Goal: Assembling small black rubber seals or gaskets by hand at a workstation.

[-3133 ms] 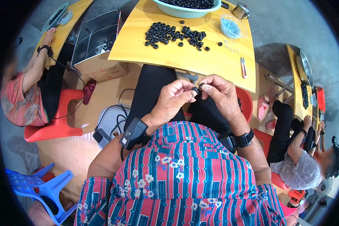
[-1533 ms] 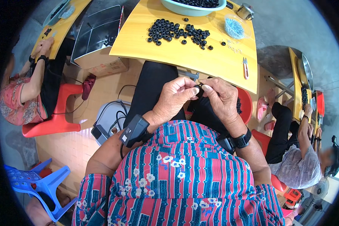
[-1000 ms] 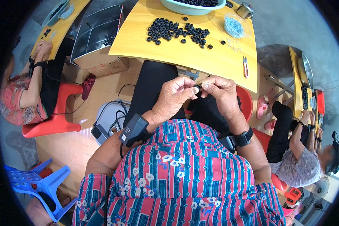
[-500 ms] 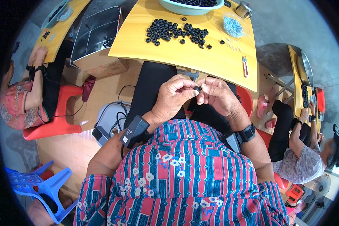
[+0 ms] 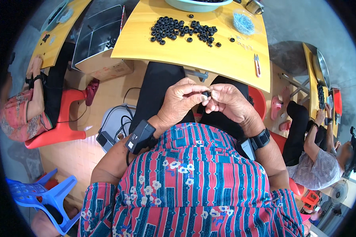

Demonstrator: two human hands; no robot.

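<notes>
Over my lap, just short of the table's near edge, my left hand (image 5: 179, 99) pinches a small round black piece (image 5: 206, 94) between thumb and forefinger. My right hand (image 5: 234, 102) meets it there, its thumb and forefinger closed against the piece's other side. The fingers cover most of the piece, so anything tiny between them is hidden. On the yellow table (image 5: 134, 41) lies a loose spread of black ring-shaped pieces (image 5: 166, 27), each like a thick bead with a hole. A pair of thread snips (image 5: 257, 65) rests near the right edge.
A pale green basin (image 5: 199, 5) of black pieces stands at the far edge. Right of it are a clear tub of bluish bits (image 5: 243, 24) and a metal cup (image 5: 254, 6). A lined carton (image 5: 103, 39) sits left of the table. Co-workers sit at both sides.
Both hands stay together on the black piece, with only slight finger shifts; the right hand's lower fingers have moved a little. The view has tilted slightly, so the table sits a bit higher.
</notes>
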